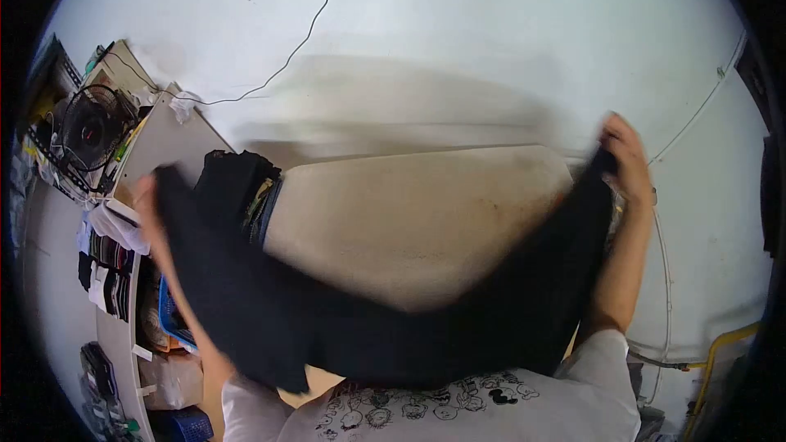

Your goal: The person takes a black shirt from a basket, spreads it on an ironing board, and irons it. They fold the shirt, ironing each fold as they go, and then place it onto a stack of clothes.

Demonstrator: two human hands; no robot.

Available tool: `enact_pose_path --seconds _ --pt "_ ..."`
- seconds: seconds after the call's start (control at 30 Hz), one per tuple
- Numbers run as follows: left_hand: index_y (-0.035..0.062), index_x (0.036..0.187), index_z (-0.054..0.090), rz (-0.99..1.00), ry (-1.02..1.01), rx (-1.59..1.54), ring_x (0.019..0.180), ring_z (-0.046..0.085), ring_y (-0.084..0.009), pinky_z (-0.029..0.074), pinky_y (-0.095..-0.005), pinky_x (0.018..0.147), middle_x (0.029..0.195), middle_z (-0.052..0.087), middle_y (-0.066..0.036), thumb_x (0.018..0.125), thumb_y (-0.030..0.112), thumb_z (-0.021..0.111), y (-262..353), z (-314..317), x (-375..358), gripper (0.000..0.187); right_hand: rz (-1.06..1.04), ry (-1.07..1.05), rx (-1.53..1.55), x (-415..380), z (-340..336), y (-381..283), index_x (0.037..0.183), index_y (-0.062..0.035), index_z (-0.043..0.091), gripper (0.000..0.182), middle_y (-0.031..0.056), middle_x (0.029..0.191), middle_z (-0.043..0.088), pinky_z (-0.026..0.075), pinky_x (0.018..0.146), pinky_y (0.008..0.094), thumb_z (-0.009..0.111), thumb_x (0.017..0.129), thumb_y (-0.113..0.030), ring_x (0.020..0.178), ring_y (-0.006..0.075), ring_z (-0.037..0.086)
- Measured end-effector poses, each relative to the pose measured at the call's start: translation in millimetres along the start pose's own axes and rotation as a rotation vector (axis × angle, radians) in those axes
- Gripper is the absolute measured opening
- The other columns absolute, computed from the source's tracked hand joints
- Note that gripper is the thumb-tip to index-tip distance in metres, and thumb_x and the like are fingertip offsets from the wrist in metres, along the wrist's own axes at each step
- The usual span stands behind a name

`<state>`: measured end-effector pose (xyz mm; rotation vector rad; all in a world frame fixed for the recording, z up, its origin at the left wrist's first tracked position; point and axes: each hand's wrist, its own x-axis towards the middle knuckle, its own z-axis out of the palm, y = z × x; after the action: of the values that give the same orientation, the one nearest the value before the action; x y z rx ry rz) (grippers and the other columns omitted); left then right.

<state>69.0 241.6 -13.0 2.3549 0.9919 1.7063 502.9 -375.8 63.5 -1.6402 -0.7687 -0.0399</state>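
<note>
Left hand (146, 194) and right hand (629, 155): grips closed on opposite ends of black garment (393, 336), apparently spreading it at worktop (409, 213).

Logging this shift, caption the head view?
Two hands stretch a black garment in front of a beige padded board.

Pale, fairly even light fills the room, brightest on the wall (458, 24) above and between the two grips, left (146, 192) and right (626, 143); I can't see its source. Soft grey shadows spread over the wall just beyond the tabletop (409, 213). Both grips smear with motion, and the dark cloth (368, 336) between them loses its folds. Outward of each grip, lines bow, and black rounds off the corners.
</note>
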Motion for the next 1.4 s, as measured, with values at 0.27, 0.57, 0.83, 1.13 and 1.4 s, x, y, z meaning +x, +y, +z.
enact_pose_path --seconds 0.27,0.57,0.83,1.13,1.4 --pt "0.0045 0.138 0.049 -0.78 -0.539 -0.603 0.124 0.053 -0.0243 0.037 -0.0359 0.103 0.135 0.056 -0.01 0.096 0.04 0.057 52 126 -32 0.056 0.126 0.178 -0.409 32 46 188 0.138 -0.0044 0.046 0.059 0.0231 0.13 0.051 0.05 0.092 0.0375 0.07 0.09 -0.028 0.115 0.0296 0.058" --pt "0.0014 0.103 0.059 -0.795 -0.366 -0.082 0.097 0.057 -0.019 0.044 -0.0334 0.089 0.1 0.062 -0.008 0.094 0.018 0.059 -43 -63 -346 0.019 0.556 0.25 -0.651 -304 48 206 0.113 -0.0005 0.055 0.036 0.0109 0.103 0.059 0.047 0.086 0.0344 0.072 0.089 -0.021 0.099 0.0212 0.058" --pt "0.0137 0.117 0.045 -1.264 -0.576 -0.713 0.109 0.045 -0.0146 0.03 -0.0326 0.101 0.114 0.048 -0.001 0.09 0.021 0.062 -23 -67 -385 0.033 0.834 0.742 0.271 -358 74 223 0.123 -0.0095 0.048 0.044 0.0022 0.108 0.055 0.04 0.09 0.0318 0.071 0.088 -0.023 0.098 0.0156 0.054" --pt "0.0099 0.109 0.059 -1.173 -0.915 -0.632 0.112 0.051 -0.0154 0.033 -0.0327 0.104 0.117 0.06 -0.002 0.093 0.013 0.06 3 -97 -370 0.017 0.893 0.424 0.137 -367 47 213 0.117 -0.0095 0.054 0.035 -0.0004 0.105 0.056 0.041 0.087 0.0277 0.069 0.089 -0.021 0.097 0.0125 0.053" --pt "0.0108 0.104 0.055 -1.354 -0.774 -0.877 0.107 0.052 -0.0122 0.035 -0.0314 0.1 0.106 0.059 0.0 0.097 0.023 0.057 9 -101 -330 0.014 1.008 0.442 0.337 -363 35 217 0.13 -0.0057 0.05 0.048 0.0021 0.12 0.054 0.042 0.092 0.0321 0.069 0.086 -0.017 0.108 0.0162 0.052"
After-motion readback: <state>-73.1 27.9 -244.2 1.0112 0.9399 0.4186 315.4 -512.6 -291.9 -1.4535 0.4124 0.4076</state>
